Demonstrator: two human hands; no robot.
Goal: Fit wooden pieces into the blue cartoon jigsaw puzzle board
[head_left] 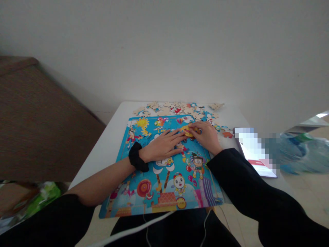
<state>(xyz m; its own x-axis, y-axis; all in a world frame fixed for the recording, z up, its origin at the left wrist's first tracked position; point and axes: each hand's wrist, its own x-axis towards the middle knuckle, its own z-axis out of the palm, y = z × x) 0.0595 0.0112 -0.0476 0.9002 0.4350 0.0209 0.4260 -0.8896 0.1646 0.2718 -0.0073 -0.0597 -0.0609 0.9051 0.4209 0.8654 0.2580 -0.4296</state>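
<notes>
The puzzle board (105, 213) lies on the white table (106, 147) right in front of the person, its near edge close to their lap. A bare strip of tabletop runs along its left side; behind, loose pieces (177, 109) crowd the room up to the wall (180, 51), and a lit screen (245, 144) takes up space on the right. The printed figures stand upright toward the person, and the board's longer side seems to run left to right (foreshortening makes this hard to judge), with the near left corner closest. The left hand (166, 145) rests flat across its middle, fingers spread. The right hand (208, 135) has thumb and fingertips close together at a yellow figure near the upper right; whether they pinch a piece I cannot tell. The board is glossy blue, round-cornered; several loose pieces show pale, plain backs with knobbed outlines.
</notes>
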